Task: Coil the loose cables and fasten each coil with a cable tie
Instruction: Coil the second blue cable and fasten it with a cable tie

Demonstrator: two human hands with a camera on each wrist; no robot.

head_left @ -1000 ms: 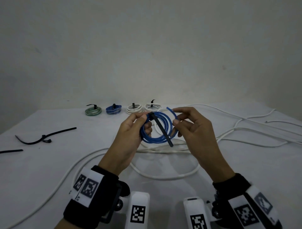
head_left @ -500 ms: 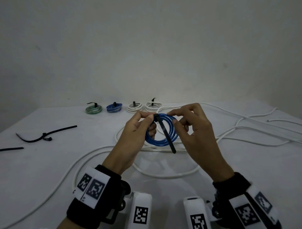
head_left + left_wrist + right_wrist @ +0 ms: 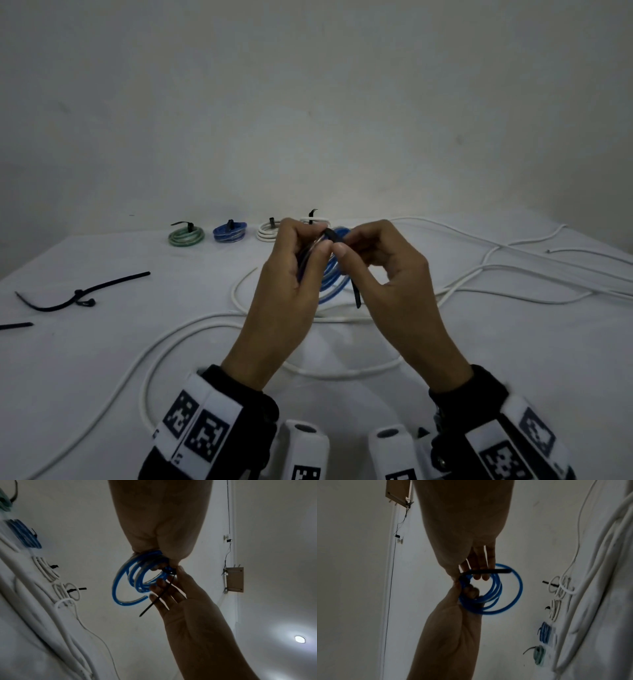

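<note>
Blue coil [image 3: 334, 274] pinched in left hand [image 3: 291, 274], right hand [image 3: 387, 270] pinching black cable tie [image 3: 354, 291] around it

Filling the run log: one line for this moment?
step: fastening tie | left hand: grips blue coil | right hand: pinches black cable tie | finished coils: four

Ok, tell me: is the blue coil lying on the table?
No, the blue coil is held up above the table, gripped by the left hand.
</note>
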